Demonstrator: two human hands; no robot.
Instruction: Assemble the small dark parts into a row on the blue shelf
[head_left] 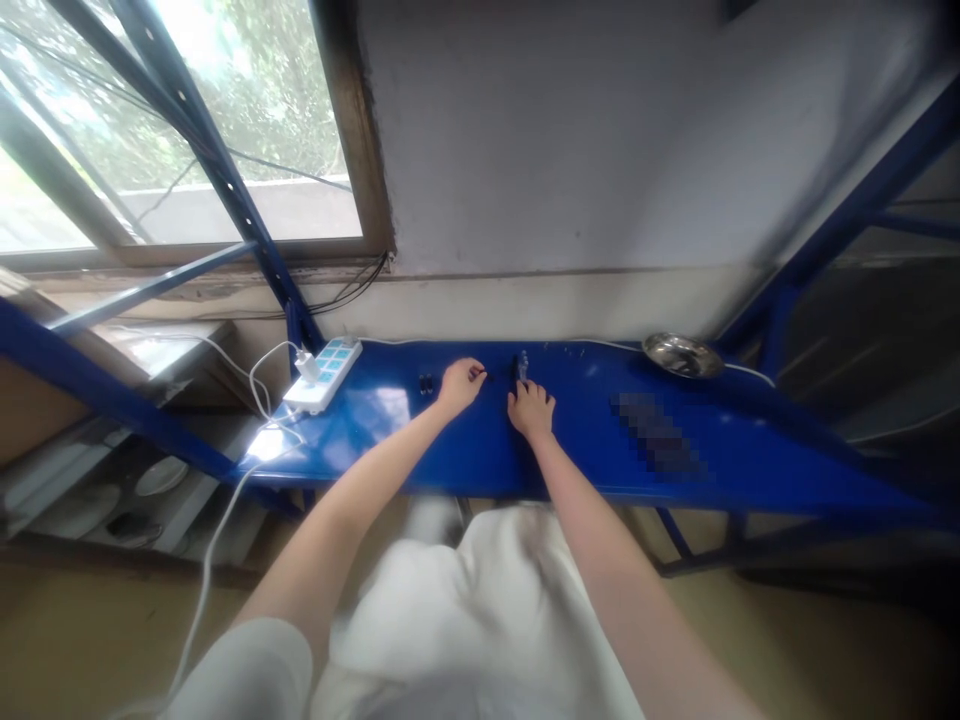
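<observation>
My left hand (459,386) is over the middle of the blue table (450,450), its thumb and fingers pinched around a small dark piece (475,374) too small to name. Just left of it stand a pair of small dark cylinder-like pieces (426,384). My right hand (532,410) lies low on the tabletop, palm down with the fingers spread. Its fingertips are at a small dark upright object (516,368) and a little cluster of clear bits (524,362); whether they touch these I cannot tell.
At the left end of the table lies a white power strip (326,375) with a plug and white cable. A shiny metal dish (681,355) stands at the back right, and a blurred-out dark flat thing (658,435) lies nearer. Tiny clear bits (574,351) are scattered near the wall.
</observation>
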